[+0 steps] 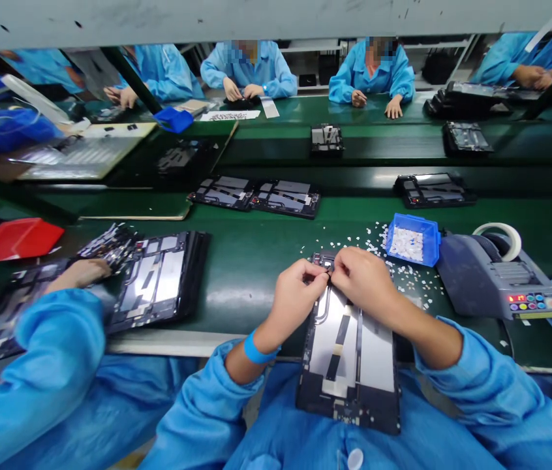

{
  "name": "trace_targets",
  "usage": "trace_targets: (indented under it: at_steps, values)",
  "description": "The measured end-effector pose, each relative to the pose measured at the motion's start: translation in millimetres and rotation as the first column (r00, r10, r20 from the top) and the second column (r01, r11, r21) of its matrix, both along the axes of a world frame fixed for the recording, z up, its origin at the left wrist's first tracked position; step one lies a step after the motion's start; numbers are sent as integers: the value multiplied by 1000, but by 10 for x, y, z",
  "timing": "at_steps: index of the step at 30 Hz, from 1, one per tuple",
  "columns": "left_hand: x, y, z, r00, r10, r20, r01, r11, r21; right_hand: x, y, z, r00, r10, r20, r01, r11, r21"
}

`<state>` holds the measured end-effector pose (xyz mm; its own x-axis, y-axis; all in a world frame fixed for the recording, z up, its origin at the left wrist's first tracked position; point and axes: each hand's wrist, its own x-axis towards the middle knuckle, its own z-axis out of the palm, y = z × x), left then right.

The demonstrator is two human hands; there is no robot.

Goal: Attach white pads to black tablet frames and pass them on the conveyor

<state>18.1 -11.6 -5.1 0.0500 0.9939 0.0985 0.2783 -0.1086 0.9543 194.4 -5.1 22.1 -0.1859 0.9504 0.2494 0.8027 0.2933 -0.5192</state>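
1. The green desk (251,261) carries the work; the opened tablet (376,356) has its upper end over it and its lower end jutting past the near edge, above the lap.
2. The grey tape dispenser (476,281) stands to the right, a roll of tape (515,245) on top.
3. Both hands meet at the tablet's far end. The left hand (295,294) has its grip pinched closed; the right hand (361,281) has its grip closed beside it. Whether a small part sits between the fingertips, I cannot tell.
4. The blue tray (433,245) sits beyond the right hand, holding white pieces (406,243), with more scattered around it.
5. At the smallest scale, the step in hand looks like fine fingertip work near the tablet's top edge; the next move calls for light, steady pressure there.
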Motion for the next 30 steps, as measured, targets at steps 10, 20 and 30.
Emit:
trace_targets:
  at_steps: [10,20,30]
  values:
    - [-17,38,-28,999,23,47,-21,999,-45,33,-156,-51,997,67,27,-68,997,23]
    - [-2,-11,31,999,22,-35,-21,999,31,-120,-59,-22,991,75,-112,-85,993,-86]
    - [-108,65,-44,999,-1,39,4,997,-74,1092,83,80,904,-359,234,380,924,-51]
